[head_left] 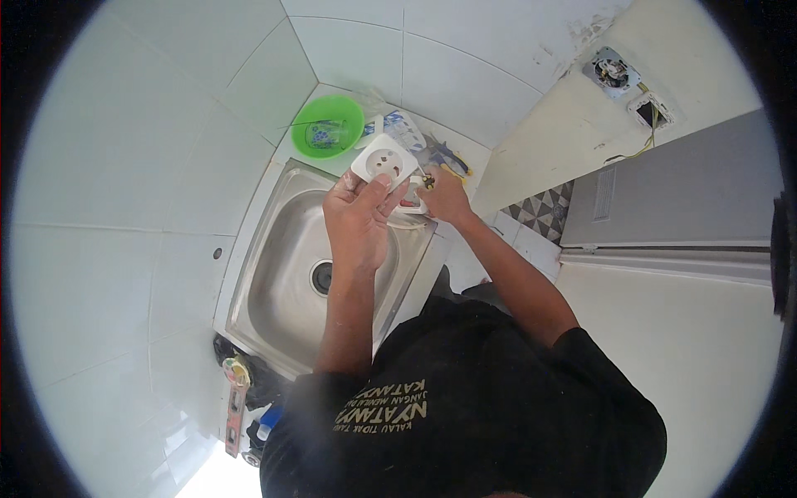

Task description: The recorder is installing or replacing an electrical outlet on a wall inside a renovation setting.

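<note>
My left hand (363,203) is closed on a white wall socket cover (387,163), its thumb pressed over the round recess. The cover is held up above the far right corner of the sink. Close by on the right, my right hand (447,197) is pinched around a small black-and-yellow piece (427,180), too small to name. A second white socket part (413,197) with a bit of red shows just below the cover, between the two hands. Whether the right fingers touch that part I cannot tell.
A steel sink (274,249) lies under my left forearm. Behind it stand a green bowl (343,106), a blue-and-white package (403,129) and pliers (452,158). An opened wall box (652,112) with loose wires and a metal socket insert (612,73) are at the upper right. A spirit level (235,415) sits lower left.
</note>
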Demonstrator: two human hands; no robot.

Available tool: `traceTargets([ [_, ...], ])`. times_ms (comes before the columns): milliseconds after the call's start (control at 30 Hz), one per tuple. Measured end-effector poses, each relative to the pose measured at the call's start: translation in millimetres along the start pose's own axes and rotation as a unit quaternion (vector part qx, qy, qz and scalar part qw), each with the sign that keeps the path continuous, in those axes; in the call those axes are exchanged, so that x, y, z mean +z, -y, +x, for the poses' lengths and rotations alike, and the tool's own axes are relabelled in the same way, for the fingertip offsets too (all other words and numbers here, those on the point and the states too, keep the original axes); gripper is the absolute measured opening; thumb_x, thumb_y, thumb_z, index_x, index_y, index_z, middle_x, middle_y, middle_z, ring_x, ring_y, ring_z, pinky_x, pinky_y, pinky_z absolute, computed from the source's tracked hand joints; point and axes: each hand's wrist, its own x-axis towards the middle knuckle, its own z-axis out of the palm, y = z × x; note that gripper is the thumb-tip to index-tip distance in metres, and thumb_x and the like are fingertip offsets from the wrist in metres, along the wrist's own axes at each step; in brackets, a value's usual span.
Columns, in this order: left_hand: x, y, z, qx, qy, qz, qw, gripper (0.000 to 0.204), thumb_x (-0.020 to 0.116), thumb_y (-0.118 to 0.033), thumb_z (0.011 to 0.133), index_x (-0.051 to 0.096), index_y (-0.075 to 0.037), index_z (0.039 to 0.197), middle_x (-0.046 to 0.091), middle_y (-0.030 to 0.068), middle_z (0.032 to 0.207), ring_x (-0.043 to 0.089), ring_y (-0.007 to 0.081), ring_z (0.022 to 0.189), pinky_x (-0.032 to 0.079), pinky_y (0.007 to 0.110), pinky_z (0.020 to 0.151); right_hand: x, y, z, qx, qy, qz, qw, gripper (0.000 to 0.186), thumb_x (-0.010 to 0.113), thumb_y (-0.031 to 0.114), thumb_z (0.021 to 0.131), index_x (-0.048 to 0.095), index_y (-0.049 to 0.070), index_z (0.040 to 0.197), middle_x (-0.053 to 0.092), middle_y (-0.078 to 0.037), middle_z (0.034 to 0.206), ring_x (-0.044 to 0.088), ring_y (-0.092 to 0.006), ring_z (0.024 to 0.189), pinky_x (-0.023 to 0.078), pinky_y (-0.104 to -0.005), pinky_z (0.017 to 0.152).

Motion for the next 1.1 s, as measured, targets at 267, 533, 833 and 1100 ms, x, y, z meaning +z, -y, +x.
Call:
traceTargets([
  [267, 16.8, 18.3, 11.3, -0.024, 0.044, 0.003, 0.999, 0.032, 0.065, -0.001, 0.086, 0.056, 0.006, 0.116, 0.065, 0.0148, 0.109, 0.067, 0.022, 0.095, 0.057, 0.038, 0.088, -12.5, -12.3, 2.6, -0.039, -0.079, -0.08, 0.993, 0.043, 0.067, 0.021, 0.081, 0.061, 0.001, 0.118, 0.066, -0.025, 0.099, 0.064, -0.0399, 0.093, 0.05, -0.0463, 0.087],
  [533, 16.2, 48.4, 28.2, -0.04, 0.048, 0.08, 0.995, 0.027, 0.068, -0.008, 0.087, 0.056, 0.002, 0.109, 0.066, 0.0134, 0.102, 0.067, 0.0224, 0.089, 0.058, 0.036, 0.072, -99.8, 23.2, -83.1, -0.052, -0.212, 0.091, 0.972, 0.023, 0.054, 0.009, 0.09, 0.058, 0.001, 0.111, 0.064, -0.015, 0.083, 0.06, -0.0256, 0.065, 0.048, -0.0366, 0.059],
  [833, 116.6, 119.1, 77.5, -0.133, 0.324, -0.022, 0.936, 0.031, 0.061, -0.012, 0.089, 0.058, 0.006, 0.113, 0.061, 0.0228, 0.122, 0.058, 0.0323, 0.115, 0.048, 0.046, 0.099, -195.9, 69.7, -122.1, 0.037, -0.396, 0.237, 0.887, 0.027, 0.057, 0.006, 0.092, 0.054, -0.001, 0.119, 0.066, -0.009, 0.088, 0.057, -0.0098, 0.068, 0.048, -0.0258, 0.062],
  [1100, 196.3, 136.5, 96.2, -0.212, 0.381, -0.05, 0.899, 0.025, 0.057, -0.007, 0.091, 0.058, 0.007, 0.111, 0.064, 0.0232, 0.115, 0.067, 0.0312, 0.099, 0.056, 0.043, 0.089, -206.5, 79.5, -100.7, 0.026, -0.394, 0.223, 0.891, 0.027, 0.053, 0.004, 0.094, 0.053, -0.002, 0.12, 0.066, -0.01, 0.088, 0.054, -0.0083, 0.065, 0.043, -0.0238, 0.056],
])
